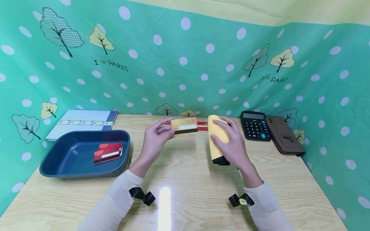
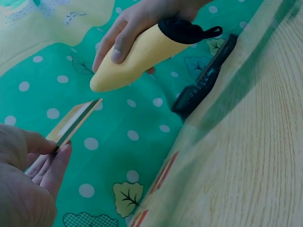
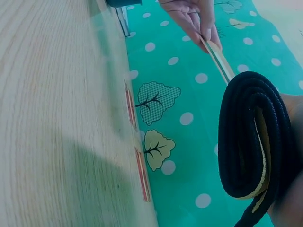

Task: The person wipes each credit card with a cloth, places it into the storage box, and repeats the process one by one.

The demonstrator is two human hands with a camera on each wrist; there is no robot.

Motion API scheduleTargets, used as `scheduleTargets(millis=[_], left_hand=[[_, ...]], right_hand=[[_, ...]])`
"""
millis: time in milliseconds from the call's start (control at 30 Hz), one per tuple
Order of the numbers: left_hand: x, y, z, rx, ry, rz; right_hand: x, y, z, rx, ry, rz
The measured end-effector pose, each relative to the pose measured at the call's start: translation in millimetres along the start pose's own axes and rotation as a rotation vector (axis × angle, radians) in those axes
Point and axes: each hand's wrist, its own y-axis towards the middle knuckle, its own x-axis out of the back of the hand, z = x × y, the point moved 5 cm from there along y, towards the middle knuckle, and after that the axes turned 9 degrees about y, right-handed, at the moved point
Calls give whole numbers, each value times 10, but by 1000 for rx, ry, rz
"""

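Observation:
My left hand [image 1: 156, 138] pinches a gold bank card [image 1: 185, 122] by its left end, between thumb and fingers. The card is raised over the table, with its black stripe and white signature strip facing me. My right hand [image 1: 233, 141] grips a folded yellow cloth [image 1: 215, 133], which has a black edge and a hanging loop [image 2: 213, 32]. In the left wrist view a small gap separates cloth and card. Behind the gold card, red cards [image 1: 203, 125] lie flat near the table's back edge, partly covered from view in the head view.
A blue plastic tub [image 1: 66, 157] on the left holds several cards, red ones [image 1: 108, 154] on top. Behind it lies a pale notebook [image 1: 83, 119]. At the back right are a black calculator [image 1: 255, 126] and a brown wallet [image 1: 284, 136]. A polka-dot curtain [image 1: 185, 77] encloses the table.

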Motion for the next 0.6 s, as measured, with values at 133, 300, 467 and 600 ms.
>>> scheduleTargets(millis=[133, 300, 467, 600], left_hand=[[-20, 3, 20, 8, 21, 12], [-51, 1, 39, 5, 23, 27], [-81, -12, 57, -5, 32, 36], [-103, -24, 81, -10, 50, 46]], right_hand=[[-24, -9, 3, 0, 21, 11], [-61, -21, 15, 9, 31, 18], [-103, -37, 40, 20, 31, 27], [-140, -49, 63, 26, 32, 40]])
